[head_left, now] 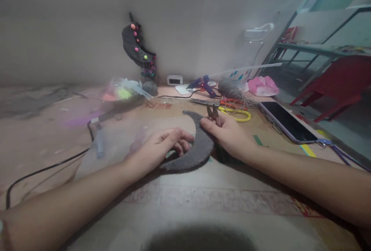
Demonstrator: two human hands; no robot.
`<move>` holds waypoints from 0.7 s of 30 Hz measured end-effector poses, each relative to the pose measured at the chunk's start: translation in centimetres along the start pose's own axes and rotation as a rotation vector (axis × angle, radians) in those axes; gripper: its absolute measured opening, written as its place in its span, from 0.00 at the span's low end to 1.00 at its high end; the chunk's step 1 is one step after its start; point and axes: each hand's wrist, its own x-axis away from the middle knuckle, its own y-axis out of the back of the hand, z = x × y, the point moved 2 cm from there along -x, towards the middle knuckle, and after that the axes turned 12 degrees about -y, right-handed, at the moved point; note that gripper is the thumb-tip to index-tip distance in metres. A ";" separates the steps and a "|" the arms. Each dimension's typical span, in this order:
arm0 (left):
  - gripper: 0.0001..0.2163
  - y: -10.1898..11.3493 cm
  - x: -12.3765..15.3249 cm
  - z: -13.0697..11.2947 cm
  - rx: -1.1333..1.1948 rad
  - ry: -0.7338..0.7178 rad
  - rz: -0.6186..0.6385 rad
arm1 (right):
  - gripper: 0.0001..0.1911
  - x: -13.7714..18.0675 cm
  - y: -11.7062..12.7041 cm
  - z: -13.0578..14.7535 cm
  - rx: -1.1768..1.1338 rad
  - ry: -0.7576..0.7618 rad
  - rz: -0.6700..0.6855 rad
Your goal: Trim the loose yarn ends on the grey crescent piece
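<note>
A dark grey crescent [199,148], its surface wrapped in yarn, is between my hands, its hollow facing left. My left hand [174,142] is at the inner curve, fingers half bent and apart, the fingertips at or close to the edge; whether they touch it I cannot tell. The lower horn points left below that hand. My right hand [227,129] is closed at the outer edge with its thumb on the crescent. Small thread snips [213,112] stick up from the same hand, blades apart and pointing up; their handles are hidden in the palm.
Behind my hands lie yellow-handled scissors [237,113], a glue gun [204,86] and grey yarn [232,88]. A phone [288,121] lies at right, near a pink pack [263,86]. A decorated crescent [137,46] hangs on the wall. A black cable [49,168] runs along the left.
</note>
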 end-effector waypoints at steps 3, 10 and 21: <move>0.15 -0.2 0.1 -0.1 -0.134 0.059 0.032 | 0.15 0.7 -1.0 -0.3 0.127 0.011 0.074; 0.15 -0.1 0.3 -0.6 -0.323 0.106 0.008 | 0.16 0.7 -1.0 -0.8 0.166 -0.097 0.160; 0.18 0.0 0.0 -0.6 -0.175 0.016 -0.031 | 0.14 0.6 -0.9 -0.7 0.194 -0.178 0.187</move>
